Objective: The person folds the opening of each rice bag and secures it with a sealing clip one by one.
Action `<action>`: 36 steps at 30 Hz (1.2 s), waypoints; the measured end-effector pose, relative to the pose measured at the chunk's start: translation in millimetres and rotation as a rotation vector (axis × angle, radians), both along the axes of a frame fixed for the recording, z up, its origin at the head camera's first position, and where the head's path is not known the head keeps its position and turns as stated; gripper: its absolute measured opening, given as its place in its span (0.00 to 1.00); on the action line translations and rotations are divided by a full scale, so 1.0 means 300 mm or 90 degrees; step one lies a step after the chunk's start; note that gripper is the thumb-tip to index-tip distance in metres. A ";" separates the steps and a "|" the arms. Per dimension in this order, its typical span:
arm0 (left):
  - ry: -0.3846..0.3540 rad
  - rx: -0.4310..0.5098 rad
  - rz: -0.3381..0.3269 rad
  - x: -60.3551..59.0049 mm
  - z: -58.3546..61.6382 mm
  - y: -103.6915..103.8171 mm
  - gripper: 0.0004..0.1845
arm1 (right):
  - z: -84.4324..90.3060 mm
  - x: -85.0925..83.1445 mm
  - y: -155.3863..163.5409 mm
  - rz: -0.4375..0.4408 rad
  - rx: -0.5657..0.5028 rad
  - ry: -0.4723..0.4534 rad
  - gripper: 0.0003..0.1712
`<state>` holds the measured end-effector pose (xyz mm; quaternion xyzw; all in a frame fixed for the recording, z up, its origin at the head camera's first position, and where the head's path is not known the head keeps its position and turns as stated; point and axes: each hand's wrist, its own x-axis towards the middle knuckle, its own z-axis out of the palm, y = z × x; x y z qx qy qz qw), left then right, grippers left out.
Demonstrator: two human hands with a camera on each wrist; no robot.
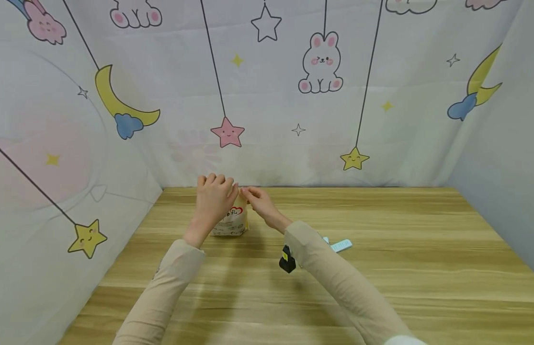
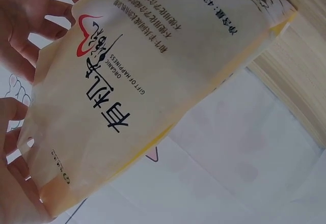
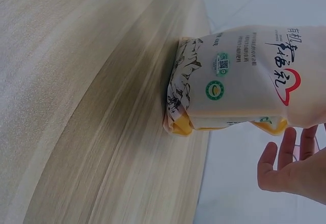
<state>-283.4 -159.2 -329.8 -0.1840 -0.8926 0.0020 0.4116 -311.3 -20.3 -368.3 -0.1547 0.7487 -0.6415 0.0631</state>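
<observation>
A cream plastic food bag with a red heart outline and dark Chinese lettering stands on the wooden table. The left wrist view shows the bag's printed front close up, with a small hole near its top edge. My left hand grips the top left of the bag, some fingers behind it. On the other side, my right hand pinches the top right corner. In the right wrist view, several right-hand fingers spread beside the bag; the pinching fingertips are out of frame there.
A light-blue flat piece lies on the wooden table, partly hidden by my right sleeve. By that sleeve is a small black device with a yellow mark. A cartoon-printed curtain hangs behind the table.
</observation>
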 end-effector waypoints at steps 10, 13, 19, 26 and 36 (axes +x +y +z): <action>-0.001 -0.003 -0.010 0.002 0.000 -0.002 0.09 | -0.012 -0.005 -0.007 0.012 -0.010 0.039 0.19; -0.003 0.001 -0.020 0.003 -0.001 -0.004 0.09 | -0.016 -0.004 -0.009 0.014 -0.013 0.041 0.18; -0.006 0.006 -0.029 0.005 -0.005 -0.008 0.09 | -0.020 0.002 -0.012 0.010 -0.004 0.040 0.16; -0.038 0.008 -0.031 0.012 -0.006 -0.009 0.08 | 0.031 0.059 0.002 0.017 -0.008 0.051 0.18; -0.064 -0.006 -0.047 0.014 -0.002 -0.016 0.08 | -0.030 0.013 -0.014 -0.020 -0.014 0.066 0.17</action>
